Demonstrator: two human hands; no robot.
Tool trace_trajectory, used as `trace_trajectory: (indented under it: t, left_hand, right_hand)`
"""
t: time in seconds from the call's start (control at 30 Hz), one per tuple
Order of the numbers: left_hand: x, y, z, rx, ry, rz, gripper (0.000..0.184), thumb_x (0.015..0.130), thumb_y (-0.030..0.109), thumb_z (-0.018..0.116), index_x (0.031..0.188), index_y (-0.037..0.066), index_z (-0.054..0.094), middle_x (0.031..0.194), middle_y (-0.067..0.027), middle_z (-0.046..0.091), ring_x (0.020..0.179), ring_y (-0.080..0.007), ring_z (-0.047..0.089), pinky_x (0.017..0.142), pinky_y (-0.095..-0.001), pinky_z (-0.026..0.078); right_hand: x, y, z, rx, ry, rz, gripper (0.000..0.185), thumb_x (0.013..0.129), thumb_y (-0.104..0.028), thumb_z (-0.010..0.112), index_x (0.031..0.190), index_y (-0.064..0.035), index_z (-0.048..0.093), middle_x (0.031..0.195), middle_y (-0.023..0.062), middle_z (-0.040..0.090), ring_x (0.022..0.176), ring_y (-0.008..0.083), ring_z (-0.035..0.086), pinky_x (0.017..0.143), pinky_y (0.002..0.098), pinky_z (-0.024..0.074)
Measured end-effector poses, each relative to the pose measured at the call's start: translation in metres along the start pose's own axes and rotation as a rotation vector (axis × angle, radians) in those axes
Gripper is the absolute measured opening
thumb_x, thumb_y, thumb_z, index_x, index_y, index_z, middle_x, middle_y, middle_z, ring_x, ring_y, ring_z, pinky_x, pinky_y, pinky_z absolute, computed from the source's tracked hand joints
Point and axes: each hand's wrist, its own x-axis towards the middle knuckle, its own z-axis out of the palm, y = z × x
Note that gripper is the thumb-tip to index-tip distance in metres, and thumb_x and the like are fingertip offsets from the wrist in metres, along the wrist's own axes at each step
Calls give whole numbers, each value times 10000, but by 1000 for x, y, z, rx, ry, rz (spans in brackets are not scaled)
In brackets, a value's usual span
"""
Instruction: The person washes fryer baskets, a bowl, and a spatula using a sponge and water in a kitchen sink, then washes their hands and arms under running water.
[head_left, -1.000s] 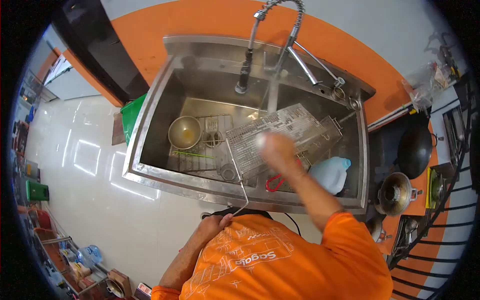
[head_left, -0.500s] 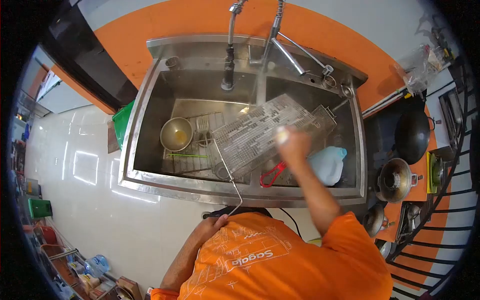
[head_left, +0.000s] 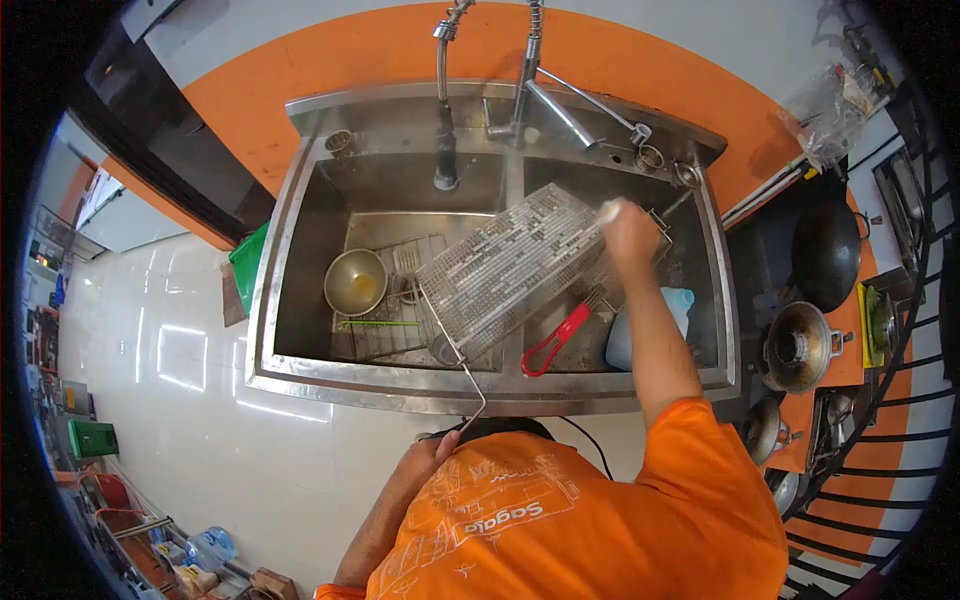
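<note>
A rectangular metal mesh basket [head_left: 520, 262] lies tilted across the divider between two sink basins, its long wire handle [head_left: 473, 382] reaching over the front edge. My left hand [head_left: 432, 456], low by my waist, is closed around the end of that handle. At the basket's right end, my right hand [head_left: 632, 238] is closed, with a small whitish thing [head_left: 609, 211] showing at its fingers; its kind is unclear. Below the basket in the right basin lie a red-handled tool [head_left: 556, 340] and a pale blue plastic jug [head_left: 620, 342], partly hidden by my right forearm.
The left basin holds a metal bowl [head_left: 355, 281], a wire rack [head_left: 375, 341] and a green stick [head_left: 378, 323]. A spray hose [head_left: 445, 160] and faucet [head_left: 563, 115] rise behind the steel sink [head_left: 330, 378]. Woks [head_left: 826, 262] and pans [head_left: 800, 347] stand at the right.
My right hand has moved right and away from me, from the basket's middle to its right end. More of the red-handled tool shows. My left hand keeps its hold.
</note>
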Motion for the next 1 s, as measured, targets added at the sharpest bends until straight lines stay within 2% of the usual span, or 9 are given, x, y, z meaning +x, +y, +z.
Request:
trace_trajectory:
  t: [0.07, 0.2, 0.3, 0.4, 0.5, 0.6, 0.73, 0.83, 1.0]
  left_hand:
    - [-2, 5, -4, -8, -19, -20, 691, 928, 585, 325, 936, -20, 658, 860, -278, 637, 900, -418, 616, 811, -434, 460]
    - [3, -6, 2, -10, -32, -30, 711, 922, 607, 313, 1004, -14, 651, 942, -283, 636, 971, -412, 600, 854, -425, 446]
    - [0, -1, 2, -65, -69, -93, 750, 908, 639, 317, 1015, -25, 648, 975, -282, 636, 1005, -393, 597, 871, -425, 437]
    - [2, -4, 2, -80, -87, -113, 800, 888, 680, 317, 982, -40, 654, 925, -267, 646, 954, -356, 611, 864, -418, 436]
    - [-1, -2, 3, -120, -95, -81, 839, 871, 714, 304, 946, -43, 658, 864, -242, 644, 897, -323, 607, 850, -407, 436]
    - [-2, 3, 3, -105, -95, -74, 856, 864, 730, 287, 921, -42, 654, 831, -217, 640, 857, -299, 596, 835, -398, 437]
    - [-7, 14, 0, -77, -142, -104, 868, 859, 739, 276, 913, -44, 648, 848, -211, 642, 877, -291, 596, 828, -398, 438]
    - [-6, 15, 2, -67, -138, -87, 865, 865, 734, 261, 899, -42, 643, 843, -201, 637, 873, -284, 590, 819, -398, 437]
    - [-4, 8, 6, -190, -129, -40, 847, 888, 710, 228, 872, -40, 621, 791, -165, 611, 798, -258, 548, 785, -388, 435]
  right_hand:
    - [11, 22, 17, 162, 146, 106, 273, 854, -359, 601, 817, -94, 653, 720, 127, 665, 636, 302, 652, 582, 425, 516]
    - [-18, 18, 39, 1113, 182, 766, 311, 916, -321, 572, 807, -31, 592, 654, 35, 570, 555, 156, 558, 550, 329, 478]
    - [-66, -20, 33, 1176, 179, 621, 256, 907, -266, 586, 875, -12, 572, 727, 63, 572, 581, 174, 562, 527, 295, 457]
    - [-88, 9, 88, 466, 421, 245, 263, 873, -192, 622, 998, 5, 501, 850, 143, 602, 711, 281, 601, 660, 402, 478]
    - [-99, 60, 171, 748, 470, 711, 235, 858, -153, 611, 1004, 1, 508, 853, 160, 610, 792, 326, 599, 731, 430, 456]
    - [-104, 35, 144, 954, 122, 838, 148, 865, -128, 566, 939, -2, 540, 802, 167, 620, 772, 321, 607, 712, 423, 460]
    - [-127, 9, 136, 1207, -433, 1072, 176, 912, -222, 518, 891, -50, 549, 639, 65, 546, 450, 151, 497, 342, 305, 335]
    - [-148, -7, 131, 1258, -568, 1075, 203, 920, -241, 498, 852, -52, 527, 593, 56, 521, 429, 157, 487, 336, 301, 333]
    - [-161, -15, 103, 1035, -822, 747, 266, 932, -280, 484, 799, -53, 524, 515, 48, 475, 367, 165, 446, 322, 310, 330]
